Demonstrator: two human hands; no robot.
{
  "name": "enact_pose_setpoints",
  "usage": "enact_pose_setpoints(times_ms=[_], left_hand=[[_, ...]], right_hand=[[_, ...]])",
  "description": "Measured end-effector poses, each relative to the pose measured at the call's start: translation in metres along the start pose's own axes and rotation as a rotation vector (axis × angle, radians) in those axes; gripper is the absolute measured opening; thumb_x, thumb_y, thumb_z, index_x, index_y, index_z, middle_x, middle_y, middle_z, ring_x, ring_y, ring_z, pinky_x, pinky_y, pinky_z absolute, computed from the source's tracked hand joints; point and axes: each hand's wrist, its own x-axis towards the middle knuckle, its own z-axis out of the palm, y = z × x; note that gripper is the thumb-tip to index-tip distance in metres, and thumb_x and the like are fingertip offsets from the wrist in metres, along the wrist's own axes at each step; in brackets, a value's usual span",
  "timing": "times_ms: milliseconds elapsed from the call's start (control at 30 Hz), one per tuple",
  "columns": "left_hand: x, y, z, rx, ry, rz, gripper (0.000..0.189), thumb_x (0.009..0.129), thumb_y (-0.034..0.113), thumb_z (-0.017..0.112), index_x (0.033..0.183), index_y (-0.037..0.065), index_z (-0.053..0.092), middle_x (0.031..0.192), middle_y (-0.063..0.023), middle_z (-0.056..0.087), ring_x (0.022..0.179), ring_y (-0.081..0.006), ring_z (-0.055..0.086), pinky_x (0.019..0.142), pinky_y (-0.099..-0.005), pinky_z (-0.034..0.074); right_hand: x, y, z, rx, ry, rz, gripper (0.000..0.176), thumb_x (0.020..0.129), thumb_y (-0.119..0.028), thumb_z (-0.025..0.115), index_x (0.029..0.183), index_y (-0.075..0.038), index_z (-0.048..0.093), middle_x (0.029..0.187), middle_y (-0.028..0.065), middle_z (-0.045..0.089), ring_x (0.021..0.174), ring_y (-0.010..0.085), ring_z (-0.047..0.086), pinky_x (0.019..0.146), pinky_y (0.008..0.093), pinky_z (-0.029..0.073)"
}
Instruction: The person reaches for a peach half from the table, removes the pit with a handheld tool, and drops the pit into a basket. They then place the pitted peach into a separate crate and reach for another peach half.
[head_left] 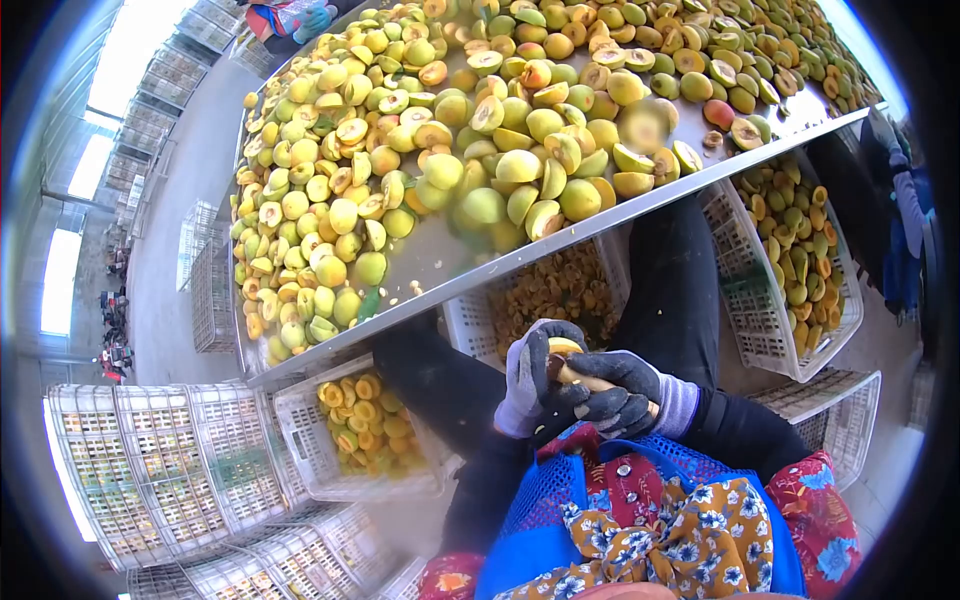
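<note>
Both hands wear gloves, pale lavender with dark grey palms and fingers. My left hand is closed around a yellow fruit half, which looks like a peach. My right hand grips a tool by its light wooden handle, its working end against the fruit and hidden by the fingers. The hands meet above my lap, in front of a crate of brownish pits and scraps. Beyond them, a metal-edged table carries a large heap of halved yellow-green fruit.
A crate of pitted halves stands at my left, another crate of halves at my right. Stacked plastic crates line the lower left. The metal table edge runs across in front of my knees. Other people are partly visible at the far edges.
</note>
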Motion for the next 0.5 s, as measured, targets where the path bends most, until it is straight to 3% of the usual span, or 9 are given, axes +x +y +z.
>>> enact_pose_setpoints(times_ms=[67,167,233,267,300,367,467,500], left_hand=[[0.003,0.01,0.008,-0.209,0.112,-0.183,0.054,0.103,0.049,0.041,0.104,-0.002,0.06,0.088,-0.0099,0.065,0.079,-0.0166,0.064,0.071,-0.0296,0.052],[-0.001,-0.008,0.007,-0.207,0.418,-0.246,0.051,0.106,0.043,0.033,0.1,0.001,0.06,0.082,-0.0069,0.064,0.073,-0.016,0.064,0.071,-0.027,0.052],[-0.006,0.02,-0.022,-0.052,0.829,-0.415,0.045,0.106,0.04,0.038,0.1,0.001,0.06,0.08,-0.0058,0.063,0.07,-0.0119,0.062,0.062,-0.0239,0.051],[-0.025,0.02,-0.049,0.228,0.883,-0.39,0.041,0.105,0.038,0.041,0.112,0.001,0.057,0.09,-0.0099,0.065,0.076,-0.0184,0.064,0.064,-0.0279,0.053],[-0.046,0.024,-0.077,0.515,0.922,-0.36,0.042,0.104,0.036,0.045,0.123,0.0,0.054,0.1,-0.0141,0.066,0.083,-0.0249,0.067,0.067,-0.0319,0.055],[-0.073,0.059,-0.121,1.926,0.832,-0.504,0.043,0.1,0.03,0.051,0.129,-0.001,0.051,0.121,-0.0225,0.059,0.101,-0.0372,0.063,0.084,-0.0432,0.053],[-0.01,0.1,-0.123,1.802,0.717,-0.424,0.044,0.095,0.025,0.057,0.128,-0.003,0.051,0.131,-0.0264,0.052,0.114,-0.0419,0.055,0.096,-0.0479,0.046],[0.022,0.104,-0.123,1.707,0.611,-0.278,0.042,0.093,0.02,0.059,0.128,-0.002,0.052,0.127,-0.0246,0.054,0.115,-0.0401,0.054,0.097,-0.0456,0.045]], right_hand=[[0.002,-0.001,0.003,-0.035,-0.024,-0.022,0.041,0.103,-0.042,0.044,0.104,-0.002,0.054,0.059,0.0042,0.048,0.037,0.0092,0.043,0.031,0.0202,0.035],[0.003,0.003,0.012,-0.101,-0.02,-0.056,0.042,0.103,-0.043,0.042,0.103,-0.003,0.055,0.058,0.004,0.048,0.037,0.0099,0.043,0.031,0.0216,0.034],[-0.001,0.003,0.015,-0.183,0.007,-0.09,0.042,0.103,-0.044,0.042,0.101,-0.004,0.055,0.057,0.0025,0.046,0.037,0.0097,0.042,0.033,0.022,0.034],[-0.007,0.0,0.016,-0.233,0.025,-0.109,0.042,0.103,-0.045,0.042,0.101,-0.005,0.055,0.057,0.0015,0.045,0.037,0.0094,0.041,0.034,0.022,0.034],[-0.011,-0.007,0.015,-0.252,0.096,-0.15,0.043,0.103,-0.046,0.042,0.101,-0.005,0.055,0.057,0.001,0.045,0.038,0.0096,0.041,0.034,0.0219,0.034],[-0.013,-0.027,0.008,-0.284,0.206,-0.185,0.042,0.102,-0.046,0.044,0.102,-0.005,0.056,0.058,0.0004,0.047,0.04,0.0099,0.043,0.035,0.0216,0.034],[-0.005,-0.042,-0.015,-0.358,0.322,-0.18,0.039,0.1,-0.044,0.05,0.1,-0.006,0.058,0.061,-0.0005,0.05,0.043,0.0088,0.044,0.036,0.0208,0.035],[-0.004,-0.038,-0.014,-0.399,0.368,-0.191,0.039,0.1,-0.045,0.051,0.101,-0.006,0.057,0.061,-0.0005,0.05,0.043,0.0085,0.044,0.036,0.0207,0.035]])
